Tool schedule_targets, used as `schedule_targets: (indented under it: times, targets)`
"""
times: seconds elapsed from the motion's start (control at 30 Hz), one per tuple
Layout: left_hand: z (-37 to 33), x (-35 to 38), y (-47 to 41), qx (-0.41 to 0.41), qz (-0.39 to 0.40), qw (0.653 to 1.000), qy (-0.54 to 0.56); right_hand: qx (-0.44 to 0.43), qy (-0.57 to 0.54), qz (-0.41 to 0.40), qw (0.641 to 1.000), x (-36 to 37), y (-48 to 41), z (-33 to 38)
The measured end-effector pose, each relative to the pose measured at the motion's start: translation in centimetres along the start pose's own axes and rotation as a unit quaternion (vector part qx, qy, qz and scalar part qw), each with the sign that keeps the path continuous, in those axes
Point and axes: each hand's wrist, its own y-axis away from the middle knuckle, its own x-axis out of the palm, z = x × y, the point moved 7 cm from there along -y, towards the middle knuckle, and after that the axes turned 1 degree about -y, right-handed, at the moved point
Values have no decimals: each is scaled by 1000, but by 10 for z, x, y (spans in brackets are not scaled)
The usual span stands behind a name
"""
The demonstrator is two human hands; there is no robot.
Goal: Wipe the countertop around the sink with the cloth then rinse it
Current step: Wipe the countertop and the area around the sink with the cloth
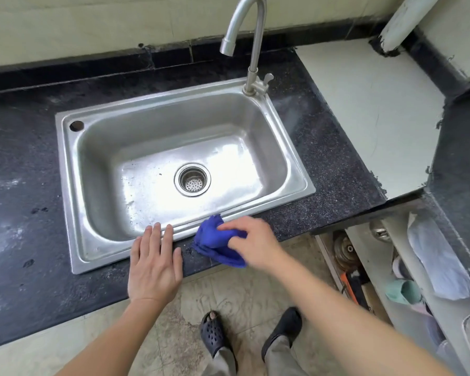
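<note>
A crumpled blue cloth [215, 241] lies on the dark speckled countertop [25, 185] at the front edge, touching the steel sink's [65, 164] front rim. My right hand [251, 241] grips the cloth from above, fingers curled into it. My left hand [155, 263] lies flat on the counter's front strip, fingers straight, their tips on the sink rim. The sink basin is dry-looking with a round drain strainer [192, 179]. A curved steel faucet [251, 36] rises at the sink's back right corner; no water runs.
A pale tiled section [364, 104] adjoins the counter on the right. Below right, an open shelf [391, 267] holds cloths and tools. White smears mark the counter left of the sink. My feet in dark clogs stand on the floor below.
</note>
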Motion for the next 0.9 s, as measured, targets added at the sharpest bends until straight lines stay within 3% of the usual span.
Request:
schedule_targets:
  times: [0.07,0.1,0.17,0.27,0.4,0.5,0.57,0.63,0.7,0.77,0.9]
  targets:
    - [-2,-1,0,5,-1,1000,-3,53,-100,-56,992,-46,-6,-13]
    - [-2,-1,0,7,-2,1000,-5,63,-74,-121,988,-73,-5,-24]
    - [-1,0,0,11,-6,1000,-6,67,70,-216,972,-106,6,-45]
    - [0,0,0,17,-14,1000,-5,35,220,-258,940,-73,24,-50]
    - [12,-12,6,26,-57,995,71,-98,239,-204,944,36,35,0]
    - [57,-25,20,-28,-98,992,73,-148,214,-97,961,96,27,39]
    - [96,-32,30,-67,-104,991,45,-147,148,2,978,104,16,55]
    - [130,-35,38,-100,-93,990,24,-69,23,48,996,78,4,52]
    - [156,-32,44,-135,-76,988,22,-16,-5,-30,999,27,1,35]
    - [168,-27,49,-151,-67,986,17,-3,95,-110,989,-15,10,13]
    - [171,-21,50,-152,-79,985,13,-46,267,-137,953,14,27,2]
